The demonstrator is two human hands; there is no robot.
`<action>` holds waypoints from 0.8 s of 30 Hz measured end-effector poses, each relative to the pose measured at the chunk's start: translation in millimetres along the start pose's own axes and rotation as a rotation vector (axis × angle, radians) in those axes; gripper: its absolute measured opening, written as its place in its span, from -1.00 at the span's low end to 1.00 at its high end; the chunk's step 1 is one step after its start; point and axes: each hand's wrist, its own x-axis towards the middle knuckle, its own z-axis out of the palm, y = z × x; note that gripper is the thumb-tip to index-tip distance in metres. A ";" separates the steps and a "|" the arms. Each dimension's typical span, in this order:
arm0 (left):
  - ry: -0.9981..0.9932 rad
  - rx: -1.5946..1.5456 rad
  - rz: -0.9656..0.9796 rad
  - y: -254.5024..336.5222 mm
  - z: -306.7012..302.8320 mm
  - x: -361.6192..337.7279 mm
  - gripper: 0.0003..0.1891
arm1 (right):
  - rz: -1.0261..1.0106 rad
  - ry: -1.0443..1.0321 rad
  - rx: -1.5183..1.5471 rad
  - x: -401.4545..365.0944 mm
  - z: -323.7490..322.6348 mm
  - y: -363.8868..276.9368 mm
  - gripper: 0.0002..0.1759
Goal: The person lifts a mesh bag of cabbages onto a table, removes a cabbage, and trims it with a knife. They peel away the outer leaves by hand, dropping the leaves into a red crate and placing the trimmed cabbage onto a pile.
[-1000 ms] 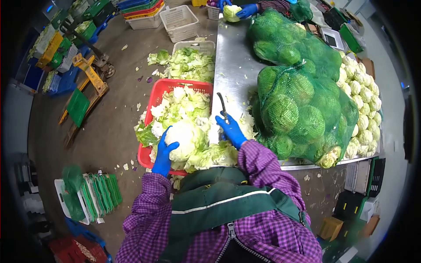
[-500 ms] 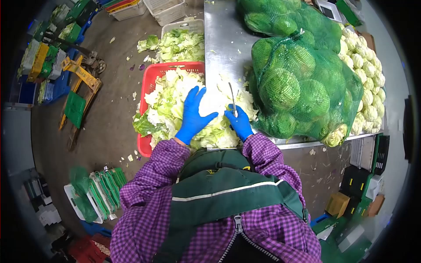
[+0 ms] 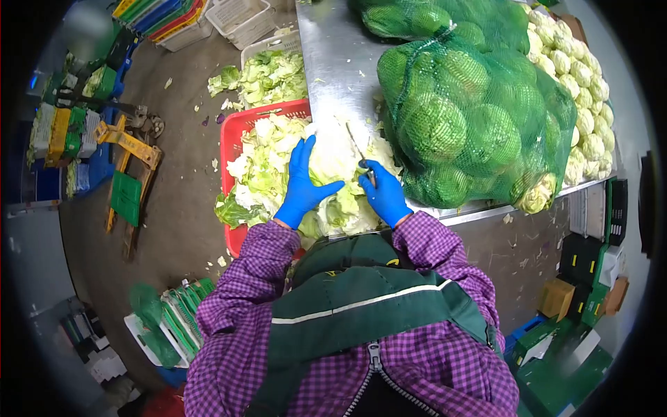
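Observation:
Both hands wear blue gloves. My left hand [image 3: 303,187] has its thumb and fingers spread against the left side of a pale cabbage [image 3: 330,153] near the table's front edge. On the right, my right hand [image 3: 382,189] is closed round the handle of a knife [image 3: 357,144], whose thin blade points up and away over the leaves. Loose cabbage leaves [image 3: 347,208] lie between and under the hands. A red crate [image 3: 228,149] full of leaves stands just left of my left hand.
Green net bags of cabbages [image 3: 479,118] lie right of my hands on the metal table [image 3: 337,55]. Behind them are piled trimmed cabbages [image 3: 587,118]. A pale crate [image 3: 285,43] of leaves stands beyond the red one. A yellow pallet jack [image 3: 132,146] is on the left floor.
The camera view has turned slightly. My right hand has shifted a little right, and the knife now tilts more to the left. My left hand stays spread at the cabbage.

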 end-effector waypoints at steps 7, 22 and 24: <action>-0.096 -0.145 0.002 0.4 -18.4 10.4 0.02 | 0.204 -0.188 -0.029 -14.0 7.0 -9.6 -0.72; -0.190 0.059 0.040 13.8 -12.1 16.7 0.00 | 0.331 -0.245 -0.392 25.8 37.9 43.8 -0.73; -0.199 0.034 0.018 16.2 -11.4 12.9 0.00 | 0.345 -0.295 -0.424 51.0 37.6 47.6 -0.76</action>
